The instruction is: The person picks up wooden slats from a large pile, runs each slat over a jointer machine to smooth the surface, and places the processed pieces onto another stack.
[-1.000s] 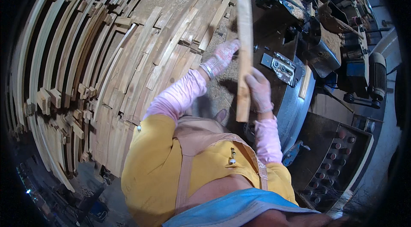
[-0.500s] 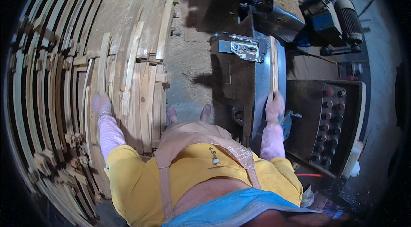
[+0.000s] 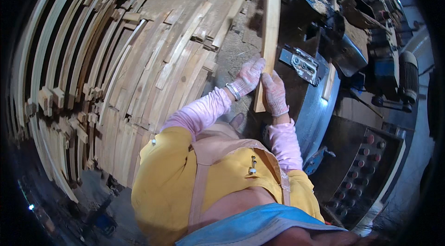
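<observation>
A long pale wooden board (image 3: 271, 19) runs away from me, its near end close to my body. My left hand (image 3: 250, 74), in a whitish-pink work glove, grips the board's left side near that end. On the other side my right hand (image 3: 274, 92), gloved alike, is closed around it with the thumb on top. The board is just left of the woodworking machine's metal table (image 3: 309, 111). A shorter-looking wooden strip (image 3: 329, 82) lies on that table beside the metal guide block (image 3: 300, 64); its far part is hidden under the machine head.
Stacked boards (image 3: 178, 67) fill a pile at my left, with rows of wooden frames (image 3: 69, 56) beyond. A control panel with several buttons (image 3: 359, 172) stands at the lower right. Past the machine head (image 3: 347, 51) is a motor (image 3: 408, 76). Sawdust covers the floor between.
My left hand has come from the pile to the right, now with a board. My right hand has let go of the strip on the machine table and taken hold of this board.
</observation>
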### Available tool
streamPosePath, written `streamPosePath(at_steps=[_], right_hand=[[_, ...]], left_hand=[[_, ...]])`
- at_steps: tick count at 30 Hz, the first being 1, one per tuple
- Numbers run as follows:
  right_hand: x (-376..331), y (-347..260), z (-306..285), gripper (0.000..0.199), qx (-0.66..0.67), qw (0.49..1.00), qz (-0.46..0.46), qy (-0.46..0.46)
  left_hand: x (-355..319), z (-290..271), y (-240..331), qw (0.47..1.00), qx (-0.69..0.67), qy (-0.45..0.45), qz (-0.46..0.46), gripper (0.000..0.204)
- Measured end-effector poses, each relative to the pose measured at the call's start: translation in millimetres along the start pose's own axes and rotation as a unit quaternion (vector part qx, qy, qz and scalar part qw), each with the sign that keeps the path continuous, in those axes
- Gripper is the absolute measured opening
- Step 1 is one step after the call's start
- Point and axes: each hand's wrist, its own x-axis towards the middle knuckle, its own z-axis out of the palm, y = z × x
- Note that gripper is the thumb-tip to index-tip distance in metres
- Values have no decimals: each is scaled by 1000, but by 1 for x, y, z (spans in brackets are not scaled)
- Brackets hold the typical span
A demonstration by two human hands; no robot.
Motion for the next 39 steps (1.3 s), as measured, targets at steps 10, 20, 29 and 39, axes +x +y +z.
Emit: streamPosePath(at_steps=[10,20,29,39], right_hand=[[-264,54,-194,54,-627,657,31,417],[-73,35,-245,27,-684,559,-33,468],[11,17,-5,66,-291,956,-17,24],[-165,19,-157,57,-512,806,-85,284]], left_hand=[[6,-259,-139,733,611,34,-296,78],[54,-275,-84,718,585,-121,-357,44],[-51,-85,20,878,423,-178,-137,24],[-65,-181,-98,866,453,17,-211,77]])
